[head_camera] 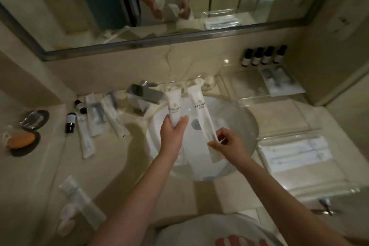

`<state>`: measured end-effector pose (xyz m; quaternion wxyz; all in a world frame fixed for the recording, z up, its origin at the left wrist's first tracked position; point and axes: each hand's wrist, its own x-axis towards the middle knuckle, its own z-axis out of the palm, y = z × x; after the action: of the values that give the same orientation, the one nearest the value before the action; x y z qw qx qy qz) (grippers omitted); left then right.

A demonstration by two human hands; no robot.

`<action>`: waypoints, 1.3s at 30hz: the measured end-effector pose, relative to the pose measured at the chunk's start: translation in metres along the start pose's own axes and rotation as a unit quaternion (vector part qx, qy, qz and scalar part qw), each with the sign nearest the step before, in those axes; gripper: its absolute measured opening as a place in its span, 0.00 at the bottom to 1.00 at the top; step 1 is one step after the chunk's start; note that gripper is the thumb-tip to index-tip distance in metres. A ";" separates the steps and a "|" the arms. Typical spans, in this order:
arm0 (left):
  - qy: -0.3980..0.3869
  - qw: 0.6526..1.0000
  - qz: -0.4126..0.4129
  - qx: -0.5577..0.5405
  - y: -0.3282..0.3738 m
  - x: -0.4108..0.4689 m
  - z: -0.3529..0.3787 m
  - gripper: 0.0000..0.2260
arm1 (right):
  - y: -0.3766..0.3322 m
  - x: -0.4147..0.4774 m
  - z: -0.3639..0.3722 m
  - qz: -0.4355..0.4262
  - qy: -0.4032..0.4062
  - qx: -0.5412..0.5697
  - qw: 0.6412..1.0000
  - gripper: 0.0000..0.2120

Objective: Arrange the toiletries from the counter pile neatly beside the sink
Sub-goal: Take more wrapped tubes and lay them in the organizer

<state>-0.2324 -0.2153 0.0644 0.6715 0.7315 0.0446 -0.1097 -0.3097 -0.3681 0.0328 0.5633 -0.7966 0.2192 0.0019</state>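
Observation:
Over the round white sink (235,124) I hold two white toiletry packets. My left hand (173,134) grips the lower end of the shorter packet (174,104), which stands upright. My right hand (227,144) pinches the lower part of the longer, slimmer packet (201,118) between thumb and fingers. On the counter left of the sink lie several white sachets (111,116) and small dark bottles (70,120) in a loose pile. Four dark bottles (263,56) stand in a row against the back wall at the right.
A chrome faucet (143,96) stands behind the sink. Two dark dishes (30,120) sit at the far left, one with an orange soap (21,140). A clear tray of white packets (295,152) lies right of the sink. Wrapped items (79,201) rest at the counter's front left.

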 end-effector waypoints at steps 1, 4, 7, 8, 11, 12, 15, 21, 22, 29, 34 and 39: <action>-0.016 1.000 -0.007 -0.003 0.002 -0.001 0.014 0.09 | 0.007 -0.002 -0.011 0.008 0.015 0.004 1.000 0.11; -0.063 0.997 -0.025 -0.022 0.009 -0.002 0.055 0.09 | 0.025 -0.010 -0.039 0.016 0.035 0.013 0.999 0.14; -0.090 0.995 -0.034 -0.011 0.017 0.001 0.096 0.04 | 0.036 -0.017 -0.063 0.019 0.048 -0.004 0.999 0.16; -0.099 0.994 -0.035 -0.001 0.019 0.002 0.109 0.05 | 0.040 -0.020 -0.071 0.020 0.054 -0.005 0.998 0.16; -0.145 0.988 -0.049 0.031 0.026 0.005 0.143 0.05 | 0.050 -0.025 -0.091 0.026 0.063 0.016 0.998 0.14; -0.169 0.983 -0.049 0.046 0.028 0.005 0.153 0.07 | 0.052 -0.028 -0.099 0.030 0.061 0.036 0.997 0.12; -0.270 0.957 -0.041 0.097 0.036 0.000 0.187 0.07 | 0.057 -0.034 -0.122 0.047 0.066 0.130 0.988 0.04; -0.366 0.914 0.004 0.177 0.043 -0.018 0.247 0.04 | 0.062 -0.046 -0.153 0.084 0.134 0.182 0.970 0.07; -0.373 0.911 0.003 0.177 0.042 -0.020 0.252 0.04 | 0.067 -0.049 -0.159 0.105 0.164 0.191 0.962 0.08; -0.373 0.908 -0.049 0.186 0.012 -0.013 0.250 0.09 | 0.108 -0.062 -0.189 0.267 0.369 0.205 0.866 0.10; -0.368 0.908 -0.066 0.189 -0.002 -0.010 0.242 0.08 | 0.117 -0.057 -0.173 0.372 0.346 0.155 0.847 0.22; -0.363 0.908 -0.071 0.198 -0.011 -0.010 0.238 0.07 | 0.115 -0.043 -0.168 0.430 0.317 0.125 0.836 0.29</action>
<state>-0.2684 -0.4493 0.0383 0.4732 0.7540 -0.1727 -0.4216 -0.4305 -0.5350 0.0015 0.5003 -0.5018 0.7047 -0.0360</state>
